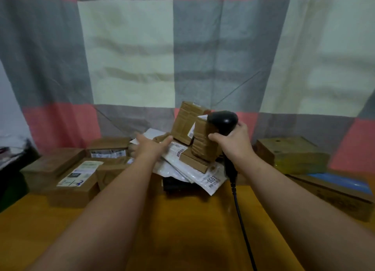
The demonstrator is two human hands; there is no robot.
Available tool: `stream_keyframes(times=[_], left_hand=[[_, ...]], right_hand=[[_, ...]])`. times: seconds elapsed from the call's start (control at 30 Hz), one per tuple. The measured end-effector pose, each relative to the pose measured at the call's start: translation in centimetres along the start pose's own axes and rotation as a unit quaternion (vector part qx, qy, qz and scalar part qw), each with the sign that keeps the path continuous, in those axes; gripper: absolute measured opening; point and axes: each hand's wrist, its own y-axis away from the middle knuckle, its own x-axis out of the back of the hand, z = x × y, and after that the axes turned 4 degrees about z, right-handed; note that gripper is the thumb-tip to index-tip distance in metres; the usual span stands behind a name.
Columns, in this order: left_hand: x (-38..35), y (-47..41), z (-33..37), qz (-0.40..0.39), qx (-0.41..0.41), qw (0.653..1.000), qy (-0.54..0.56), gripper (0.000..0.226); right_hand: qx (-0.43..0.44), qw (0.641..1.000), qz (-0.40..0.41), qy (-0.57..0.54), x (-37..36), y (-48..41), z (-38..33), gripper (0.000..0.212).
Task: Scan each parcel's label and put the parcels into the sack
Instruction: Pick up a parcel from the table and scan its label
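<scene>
Black handheld barcode scanner (223, 120): gripped by the right hand (233, 147), fingers curled round the handle, thumb to the left. The handle's long axis is roughly upright. The rounded head sits on top, its nose pointing left and away, at the upper edge of the parcel beside it. A black cable (240, 212) drops from the handle's base and runs along the orange-brown wooden counter (182, 220) toward the viewer.

Tape-wrapped brown cardboard parcel (203, 147): just left of the right hand, standing on end, long axis near upright. Whether the thumb touches it cannot be told.

Second taped brown parcel (185, 122): behind and left of the first, on end and tilted.

Left hand (151, 147): open, fingers straight and stretched forward, holding nothing. It is blurred, so contact with the pile under it cannot be told.

White plastic mailers (203, 179): stacked flat beneath and between the hands, printed labels up, long axes slanting from far left to near right.

Brown cardboard boxes (54, 165): a cluster left of the left hand, lying flat. The nearest carries a white label (81, 173).

Brown box with a yellow-green band (292, 155): right of the right hand.

Long flat carton with a blue top (336, 186): further right and nearer the viewer.

Checked grey, cream and pink cloth (125, 47): hanging behind everything.
</scene>
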Motion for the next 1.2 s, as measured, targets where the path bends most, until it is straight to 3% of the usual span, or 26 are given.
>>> stream_keyframes(times=[0.1,0.17,0.27,0.4,0.5,0.67,0.83,1.0,1.1,1.2], left_hand=[[-0.9,-1.6,0.4,-0.044,0.027,0.996,0.073,0.122],[-1.8,-1.7,0.5,-0.053,0.008,0.993,0.101,0.111],[-2.6,-1.1,0.1,-0.065,-0.036,0.987,0.146,0.088],[-2.5,1.2,-0.9,-0.059,-0.098,0.975,0.191,0.057],[-1.6,3.8,-1.5,-0.058,-0.166,0.963,0.204,0.046],[1.3,9.4,-3.7,-0.083,-0.205,0.957,0.186,0.048],[3.8,14.7,-7.5,-0.14,-0.148,0.959,0.199,0.049],[5.5,18.6,-10.9,-0.186,-0.062,0.955,0.222,0.059],[6.3,20.0,-12.7,-0.195,-0.055,0.966,0.163,0.076],[6.5,20.7,-13.6,-0.142,-0.092,0.983,0.068,0.08]], right_hand=[[0.022,0.999,0.025,-0.011,-0.1,-2.1,0.1,0.071],[-0.019,0.996,-0.05,-0.073,0.1,-2.5,0.0,0.052],[-0.019,0.986,-0.159,-0.049,0.0,-2.0,0.2,0.02],[0.047,0.991,-0.127,-0.01,0.0,-0.4,-0.3,0.033],[0.07,0.989,-0.125,0.029,0.5,1.9,-1.0,0.05],[0.051,0.988,-0.147,0.022,3.2,7.8,-2.2,0.038],[-0.048,0.978,-0.202,-0.008,7.1,13.8,-3.2,0.024],[-0.124,0.975,-0.181,-0.046,10.8,18.5,-3.2,0.02],[-0.178,0.971,-0.15,-0.052,12.7,20.4,-2.6,0.021],[-0.212,0.967,-0.136,-0.037,14.3,22.2,-1.6,0.024]])
